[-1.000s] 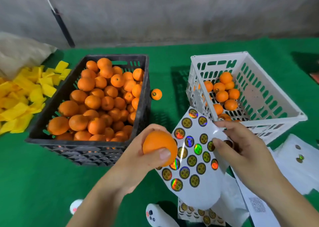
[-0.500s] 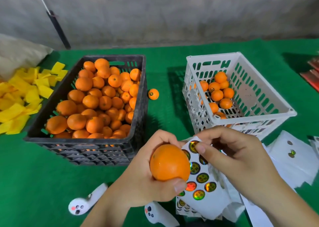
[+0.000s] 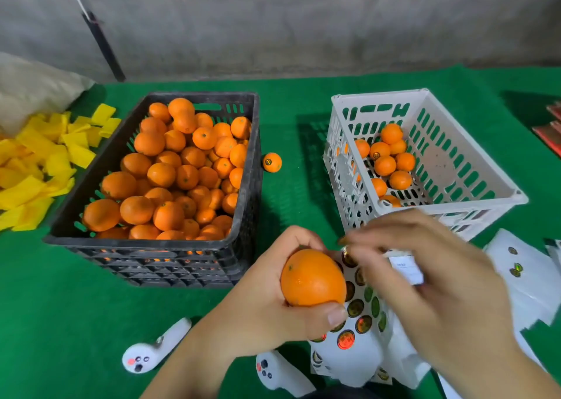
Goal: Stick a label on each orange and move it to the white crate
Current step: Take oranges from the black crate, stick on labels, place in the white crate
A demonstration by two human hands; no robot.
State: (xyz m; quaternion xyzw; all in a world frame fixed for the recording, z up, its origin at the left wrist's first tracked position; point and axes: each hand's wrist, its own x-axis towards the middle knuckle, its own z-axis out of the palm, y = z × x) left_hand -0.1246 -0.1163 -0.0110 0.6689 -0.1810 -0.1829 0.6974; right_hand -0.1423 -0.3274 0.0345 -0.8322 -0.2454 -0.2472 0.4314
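My left hand (image 3: 267, 313) grips a bare orange (image 3: 312, 277) low in the middle of the view. My right hand (image 3: 440, 277), blurred by motion, reaches in from the right. Its fingertips pinch a small round label (image 3: 347, 251) just beside the orange's upper right. Under both hands lies a white sticker sheet (image 3: 355, 347) with several shiny round labels. The white crate (image 3: 379, 94) stands beyond my right hand with several labelled oranges (image 3: 385, 165) inside. The black crate (image 3: 136, 242) on the left is piled with oranges.
One labelled orange (image 3: 272, 162) lies loose on the green mat between the crates. Yellow wrappers (image 3: 36, 162) are heaped at far left. Two white controllers (image 3: 151, 353) (image 3: 273, 374) lie near the front edge. Used backing sheets (image 3: 522, 277) are spread at right.
My left hand brought the orange lower and closer to me. My right hand moved from the top of the sticker sheet toward the orange, label at its fingertips.
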